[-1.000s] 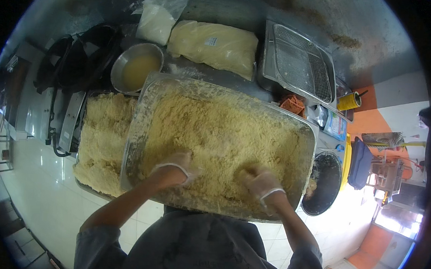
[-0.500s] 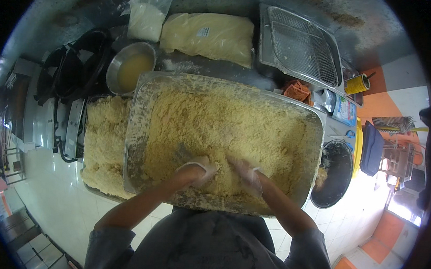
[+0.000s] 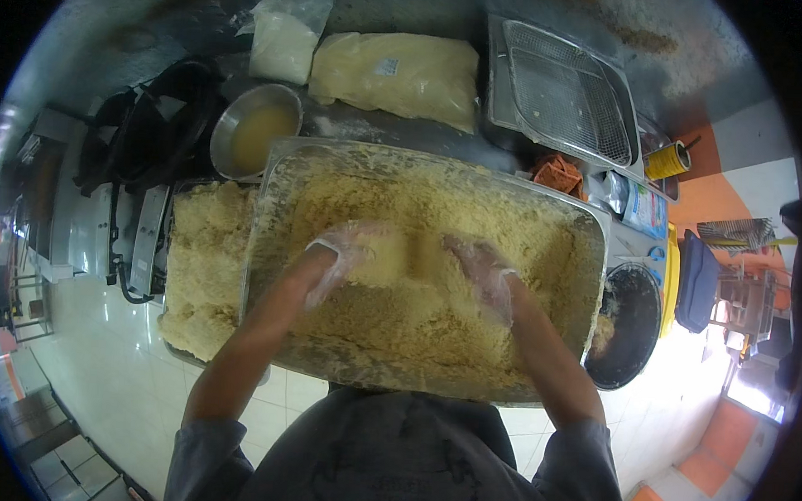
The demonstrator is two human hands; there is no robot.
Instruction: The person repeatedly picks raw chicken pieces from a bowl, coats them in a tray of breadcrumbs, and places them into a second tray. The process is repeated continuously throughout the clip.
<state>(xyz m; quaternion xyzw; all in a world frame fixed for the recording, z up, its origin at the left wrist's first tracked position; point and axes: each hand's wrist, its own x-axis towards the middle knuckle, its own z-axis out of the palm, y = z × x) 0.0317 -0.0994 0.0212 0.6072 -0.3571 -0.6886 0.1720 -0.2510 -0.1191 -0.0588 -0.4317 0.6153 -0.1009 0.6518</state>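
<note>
Here's the risk: a big rectangular metal tray [image 3: 603, 257] is spread wide with pale yellow, crumbly mixture [image 3: 396, 341], and one hard sweep could throw crumbs over the rim. The left side looks a likely trouble spot, since a second tray of lumpy yellow mixture [image 3: 203, 258] sits right beside it, and the round silver bowl of cloudy yellow liquid [image 3: 222, 146] stands close to the far left corner. A shove that slides the tray that way might knock the bowl on the dark metal counter [image 3: 380, 130]. And watch those loose, clear plastic glove cuffs [image 3: 505, 294]: dug in too deep, they could scoop crumbs inside or snag and tear.

Now to the hands! The left hand [image 3: 348, 248] and the right hand [image 3: 477, 268] are apart, palms roughly facing, fingers extended rather than clenched, clamped on nothing that shows; motion blur softens the fingertips. The mixture is all around them, inside the tray: a band runs between the two palms, more lies beyond toward the far rim, and a broad stretch lies on the near side, between the forearms.
</note>
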